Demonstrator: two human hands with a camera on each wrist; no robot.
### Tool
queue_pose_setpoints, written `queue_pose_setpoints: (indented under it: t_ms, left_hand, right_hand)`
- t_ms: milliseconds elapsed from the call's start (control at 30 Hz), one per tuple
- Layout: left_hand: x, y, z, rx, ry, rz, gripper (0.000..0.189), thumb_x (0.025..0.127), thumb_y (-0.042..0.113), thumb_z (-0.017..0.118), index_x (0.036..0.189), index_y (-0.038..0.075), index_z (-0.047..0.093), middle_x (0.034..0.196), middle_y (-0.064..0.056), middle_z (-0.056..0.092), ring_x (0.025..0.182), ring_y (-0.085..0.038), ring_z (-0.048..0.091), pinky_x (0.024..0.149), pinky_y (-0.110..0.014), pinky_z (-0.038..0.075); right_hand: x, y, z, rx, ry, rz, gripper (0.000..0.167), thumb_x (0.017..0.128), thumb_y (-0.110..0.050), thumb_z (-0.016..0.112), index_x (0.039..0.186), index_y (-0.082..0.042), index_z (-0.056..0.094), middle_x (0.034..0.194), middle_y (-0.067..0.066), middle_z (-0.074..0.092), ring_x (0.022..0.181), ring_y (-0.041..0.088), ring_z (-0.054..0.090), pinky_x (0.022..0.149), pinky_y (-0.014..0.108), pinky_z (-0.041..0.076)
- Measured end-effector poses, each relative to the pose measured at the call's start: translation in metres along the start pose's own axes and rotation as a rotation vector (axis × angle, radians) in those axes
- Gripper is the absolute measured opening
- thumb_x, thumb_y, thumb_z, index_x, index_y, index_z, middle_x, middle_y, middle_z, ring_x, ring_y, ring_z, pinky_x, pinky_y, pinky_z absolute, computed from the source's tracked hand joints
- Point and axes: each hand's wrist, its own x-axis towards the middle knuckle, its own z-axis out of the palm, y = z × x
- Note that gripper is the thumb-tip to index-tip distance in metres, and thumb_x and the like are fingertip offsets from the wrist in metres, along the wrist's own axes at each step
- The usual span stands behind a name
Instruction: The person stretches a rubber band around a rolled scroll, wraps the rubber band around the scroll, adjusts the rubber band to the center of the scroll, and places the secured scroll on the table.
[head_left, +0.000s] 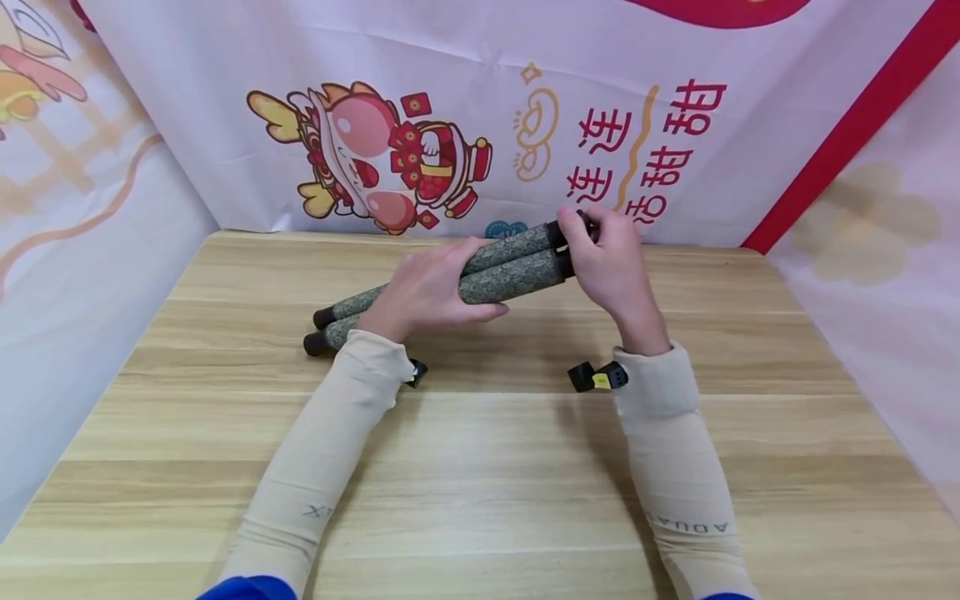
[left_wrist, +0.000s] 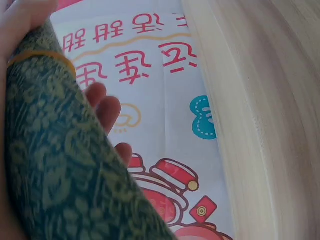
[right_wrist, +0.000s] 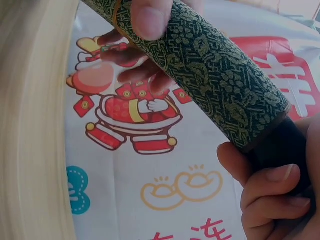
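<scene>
Two parallel rolls of a scroll (head_left: 512, 281), covered in green patterned brocade with dark end knobs, are held tilted over the table, their right ends raised. Whether they belong to one scroll or two, I cannot tell. My left hand (head_left: 427, 290) grips the rolls around the middle; its fingertips show past the brocade (left_wrist: 65, 160) in the left wrist view. At the right ends, my right hand (head_left: 613, 265) holds a dark knob (right_wrist: 280, 150) with curled fingers. A thin orange band (left_wrist: 47, 53) circles the brocade near the left hand.
The wood-grain table (head_left: 465, 467) reaches back to a white printed cloth (head_left: 525, 42) with a cartoon dragon and red characters. More printed cloth (head_left: 885, 233) hangs at the right side. A small black wrist camera (head_left: 597, 377) sticks out from the right sleeve.
</scene>
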Motion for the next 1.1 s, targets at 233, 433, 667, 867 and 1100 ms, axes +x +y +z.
queue_pose_setpoints:
  t_ms: [233, 433, 667, 867, 1100]
  left_hand:
    - [0.000, -0.013, -0.002, -0.078, -0.074, -0.017, 0.098, 0.077, 0.063, 0.083, 0.157, 0.019, 0.048, 0.143, -0.007, 0.065, 0.122, -0.026, 0.065, 0.105, -0.050, 0.053]
    - [-0.001, -0.016, -0.004, -0.093, -0.092, -0.019, 0.098, 0.077, 0.061, 0.085, 0.157, 0.019, 0.047, 0.144, -0.007, 0.065, 0.125, -0.026, 0.065, 0.107, -0.050, 0.053]
    - [0.000, -0.019, -0.002, -0.083, -0.089, 0.010, 0.091, 0.078, 0.060, 0.084, 0.150, 0.016, 0.052, 0.131, -0.006, 0.070, 0.114, -0.025, 0.067, 0.100, -0.048, 0.055]
    - [-0.001, -0.018, -0.003, -0.062, -0.097, 0.000, 0.086, 0.077, 0.059, 0.085, 0.144, 0.014, 0.055, 0.123, -0.006, 0.071, 0.108, -0.024, 0.067, 0.096, -0.047, 0.056]
    - [-0.001, -0.008, 0.001, -0.008, -0.060, -0.003, 0.097, 0.079, 0.067, 0.081, 0.153, 0.016, 0.046, 0.145, -0.006, 0.063, 0.126, -0.027, 0.065, 0.103, -0.051, 0.055]
  right_hand:
    - [0.001, 0.003, -0.010, 0.004, 0.028, 0.005, 0.050, 0.108, -0.044, 0.053, 0.076, -0.006, 0.058, 0.070, 0.006, 0.049, 0.063, 0.019, 0.047, 0.054, 0.028, 0.039]
    - [0.001, 0.001, -0.013, -0.016, 0.029, 0.010, 0.048, 0.108, -0.044, 0.052, 0.083, -0.004, 0.066, 0.076, 0.008, 0.054, 0.068, 0.020, 0.050, 0.056, 0.028, 0.041]
    - [0.001, 0.003, -0.016, -0.007, 0.026, 0.020, 0.050, 0.107, -0.046, 0.052, 0.092, -0.003, 0.072, 0.085, 0.013, 0.061, 0.073, 0.020, 0.053, 0.057, 0.027, 0.044]
    - [0.001, 0.007, -0.018, -0.009, 0.047, 0.014, 0.051, 0.108, -0.047, 0.053, 0.084, -0.004, 0.067, 0.076, 0.008, 0.055, 0.066, 0.020, 0.050, 0.054, 0.027, 0.041]
    - [0.001, 0.006, -0.015, -0.016, 0.031, 0.022, 0.051, 0.108, -0.046, 0.051, 0.084, -0.004, 0.065, 0.074, 0.006, 0.052, 0.067, 0.021, 0.049, 0.055, 0.028, 0.041]
